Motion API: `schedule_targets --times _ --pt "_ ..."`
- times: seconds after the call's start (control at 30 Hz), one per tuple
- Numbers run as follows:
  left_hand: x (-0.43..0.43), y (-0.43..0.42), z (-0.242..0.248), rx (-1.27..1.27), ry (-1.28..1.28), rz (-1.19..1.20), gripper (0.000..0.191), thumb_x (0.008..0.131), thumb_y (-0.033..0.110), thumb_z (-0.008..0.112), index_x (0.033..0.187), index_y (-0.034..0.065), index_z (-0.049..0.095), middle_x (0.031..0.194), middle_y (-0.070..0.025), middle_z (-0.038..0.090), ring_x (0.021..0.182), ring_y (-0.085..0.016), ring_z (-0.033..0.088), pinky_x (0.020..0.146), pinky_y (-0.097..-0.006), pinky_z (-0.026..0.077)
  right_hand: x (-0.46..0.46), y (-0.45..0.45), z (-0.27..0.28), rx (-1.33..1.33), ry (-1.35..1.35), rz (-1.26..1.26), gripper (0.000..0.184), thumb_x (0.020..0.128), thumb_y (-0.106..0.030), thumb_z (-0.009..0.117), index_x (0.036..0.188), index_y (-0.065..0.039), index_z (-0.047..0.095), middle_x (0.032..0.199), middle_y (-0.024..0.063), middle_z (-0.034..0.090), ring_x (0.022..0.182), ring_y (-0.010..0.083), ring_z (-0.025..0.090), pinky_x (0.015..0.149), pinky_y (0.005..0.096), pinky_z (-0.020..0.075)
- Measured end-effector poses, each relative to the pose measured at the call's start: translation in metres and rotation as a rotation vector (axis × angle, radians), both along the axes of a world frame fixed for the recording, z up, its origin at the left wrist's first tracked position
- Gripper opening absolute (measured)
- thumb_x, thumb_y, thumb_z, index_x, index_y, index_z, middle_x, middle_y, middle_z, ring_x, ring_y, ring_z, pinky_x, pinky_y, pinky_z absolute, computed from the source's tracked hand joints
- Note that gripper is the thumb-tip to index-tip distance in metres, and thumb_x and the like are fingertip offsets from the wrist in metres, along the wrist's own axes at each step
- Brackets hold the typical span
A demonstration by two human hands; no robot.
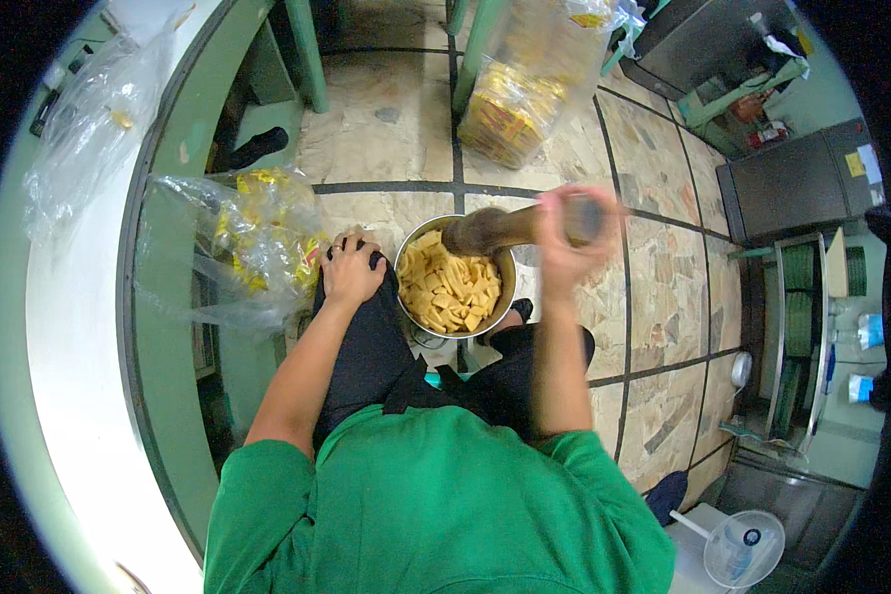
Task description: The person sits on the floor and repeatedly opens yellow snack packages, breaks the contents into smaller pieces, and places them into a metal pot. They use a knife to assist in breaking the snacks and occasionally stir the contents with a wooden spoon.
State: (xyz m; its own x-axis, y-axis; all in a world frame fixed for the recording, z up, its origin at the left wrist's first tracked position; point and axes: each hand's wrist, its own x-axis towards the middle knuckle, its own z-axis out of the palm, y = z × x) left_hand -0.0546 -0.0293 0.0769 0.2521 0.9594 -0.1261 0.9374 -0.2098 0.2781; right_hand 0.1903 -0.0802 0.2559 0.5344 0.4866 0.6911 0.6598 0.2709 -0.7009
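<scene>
A round metal pot [511, 291] stands between my knees, filled with pale yellow food pieces [451, 293]. What the pieces are made of, I cannot tell. My right hand [575, 234], blurred, grips a thick wooden pestle [516, 225] by its far end, to the right of the pot. The pestle slants over the pot, and its dark rounded head is at the upper edge of the pieces. On my left knee [367, 319] rests my left hand [353, 271], fingers slightly apart and nothing in them, with a ring on one finger.
Left of my knee is a clear plastic bag [267, 230] with yellow wrappers. A larger bag of yellow packs [516, 111] sits beyond the pot by a green leg [479, 56]. A white counter [74, 334] runs along the left; a fan [746, 546] stands at lower right.
</scene>
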Motion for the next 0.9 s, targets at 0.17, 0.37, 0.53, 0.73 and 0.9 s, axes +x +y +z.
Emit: schedule_targets --times 0.17,0.37,0.53,0.73,0.9 --pt "-0.003 -0.003 -0.003 0.064 -0.009 -0.014 0.030 0.081 0.037 0.062 0.108 0.0223 0.067 0.131 -0.0052 0.051 0.129 -0.032 0.040 0.105 -0.0582 0.025 0.012 0.028 -0.140 -0.476 0.413 0.112 0.027 0.070 -0.011 0.078 0.090 -0.001 0.063 0.085 0.0059 0.066 0.077 0.0129 0.062 0.075 0.0285 0.0495" --pt "0.003 -0.003 -0.003 0.023 0.016 -0.028 0.029 0.081 0.037 0.063 0.107 0.0241 0.067 0.131 -0.0048 0.052 0.128 -0.032 0.041 0.104 -0.0595 0.027 0.047 0.018 0.014 0.042 0.160 0.297 0.038 0.073 0.001 0.075 0.105 -0.002 0.054 0.085 0.0076 0.066 0.079 0.0161 0.065 0.075 0.0310 0.0520" --pt "0.011 0.001 0.002 -0.022 -0.003 -0.010 0.029 0.081 0.037 0.063 0.108 0.0249 0.067 0.131 -0.0042 0.051 0.130 -0.031 0.039 0.105 -0.0585 0.028 0.041 -0.027 0.121 0.458 0.140 0.526 0.046 0.087 -0.018 0.053 0.125 0.000 0.035 0.085 0.0180 0.061 0.069 0.0245 0.063 0.063 0.0375 0.0550" --pt "0.007 -0.001 0.001 0.011 0.037 -0.007 0.030 0.081 0.037 0.063 0.108 0.0247 0.066 0.132 -0.0043 0.051 0.130 -0.031 0.039 0.103 -0.0575 0.030 0.011 0.009 -0.086 -0.441 0.311 0.063 0.031 0.068 -0.013 0.079 0.092 -0.003 0.062 0.083 0.0066 0.063 0.079 0.0179 0.061 0.076 0.0320 0.0505" --pt "0.003 -0.005 -0.004 0.052 0.031 -0.030 0.029 0.081 0.036 0.062 0.107 0.0242 0.067 0.131 -0.0049 0.051 0.128 -0.032 0.041 0.103 -0.0571 0.031 0.029 0.023 -0.116 -0.481 0.249 0.115 0.044 0.064 -0.025 0.082 0.094 0.001 0.063 0.080 0.0107 0.067 0.077 0.0185 0.064 0.074 0.0322 0.0511"
